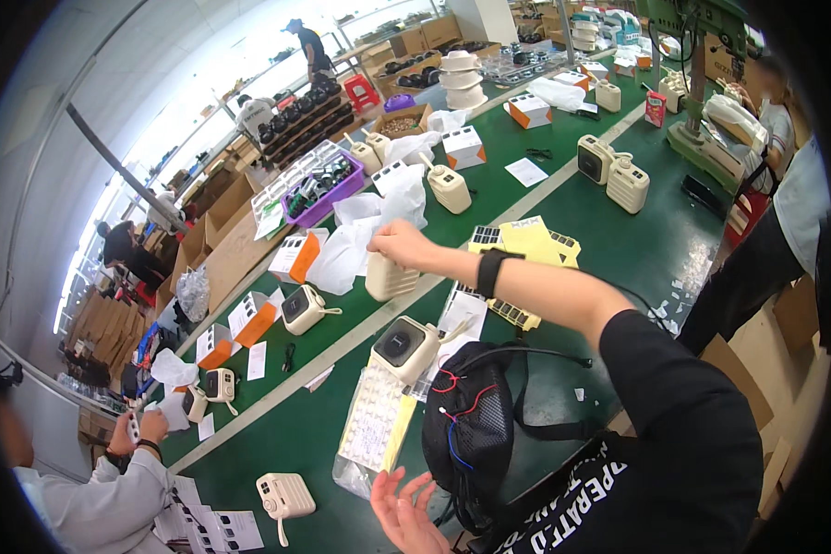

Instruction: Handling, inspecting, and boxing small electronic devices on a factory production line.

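My right hand (403, 246) reaches across the green table, its fingers closed on the top of a cream portable speaker (390, 280) with ribbed sides. Low in the view, my left hand (406, 513) has its fingers spread and holds nothing. Beside it lie a black mesh bag (466, 425) with cords and a sheet of white stickers (375, 417) in a clear plastic sleeve. Another cream speaker (404, 349), with a dark round front, rests at the top end of that sheet. Whether the held speaker touches the table I cannot tell.
More cream speakers (303, 309) stand along the table among orange-and-white boxes (295, 257) and white wrapping (340, 261). Yellow sticker sheets (528, 242) lie beyond my right forearm. A co-worker's hands (138, 430) are at the left; a green press (702, 138) stands far right.
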A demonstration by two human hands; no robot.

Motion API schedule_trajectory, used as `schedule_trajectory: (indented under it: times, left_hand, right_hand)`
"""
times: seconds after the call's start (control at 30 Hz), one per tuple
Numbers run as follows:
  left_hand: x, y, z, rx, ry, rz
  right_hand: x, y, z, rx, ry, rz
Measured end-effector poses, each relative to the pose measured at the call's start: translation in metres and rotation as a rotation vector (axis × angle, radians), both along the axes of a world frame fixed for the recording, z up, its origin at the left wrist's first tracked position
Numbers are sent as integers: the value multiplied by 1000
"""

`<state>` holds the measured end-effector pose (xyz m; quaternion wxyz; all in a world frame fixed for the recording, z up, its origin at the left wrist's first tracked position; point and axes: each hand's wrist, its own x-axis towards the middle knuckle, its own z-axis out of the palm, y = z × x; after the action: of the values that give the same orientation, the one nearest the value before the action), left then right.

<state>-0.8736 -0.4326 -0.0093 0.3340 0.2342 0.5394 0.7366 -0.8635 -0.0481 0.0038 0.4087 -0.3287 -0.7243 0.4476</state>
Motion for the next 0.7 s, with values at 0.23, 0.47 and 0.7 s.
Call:
schedule_trajectory:
  times: [0.23, 0.47, 0.7]
  left_hand:
    - [9, 9, 4, 128, -186, -242]
    - [52, 17, 17, 523, -63, -395]
    - [67, 13, 27, 646, 394, -183]
  right_hand:
    - [103, -115, 82, -248, 339, 723]
    - [154, -243, 79, -79, 445, 564]
    - [165, -283, 64, -217, 747, 170]
